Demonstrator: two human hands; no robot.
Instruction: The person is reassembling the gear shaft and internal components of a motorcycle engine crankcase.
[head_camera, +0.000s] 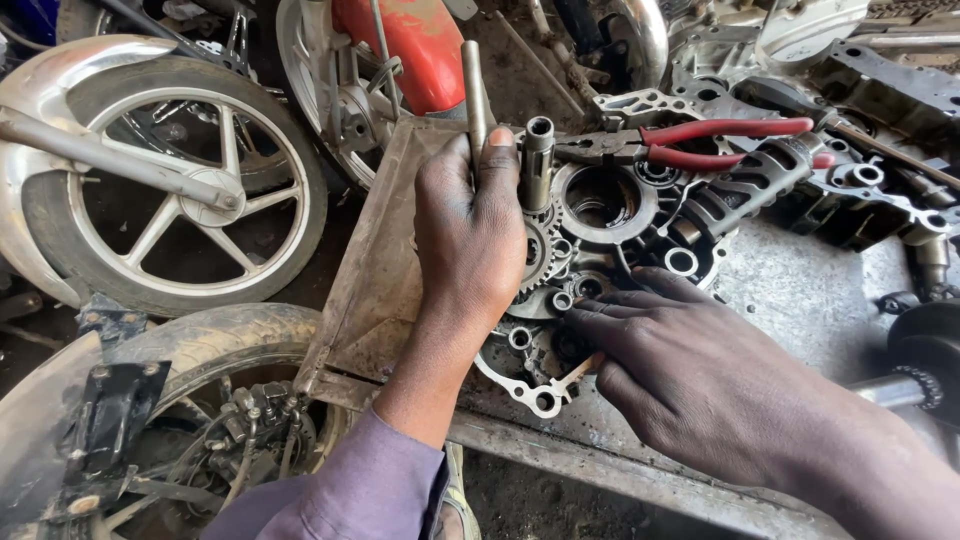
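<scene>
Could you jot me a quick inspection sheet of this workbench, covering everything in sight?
Surface: dirty metal tray on a grimy bench.
Job's things: open engine case with gears and a bearing seat; an upright shaft rises from it.
Clutter: red-handled pliers lie across the case; more engine castings behind.
Grippers: left hand grips a metal rod; right hand rests its fingers on the case, holding nothing visible.
Cables: nothing seen for certain.
Surroundings: motorcycle wheels, a red fender, a brake disc.
</scene>
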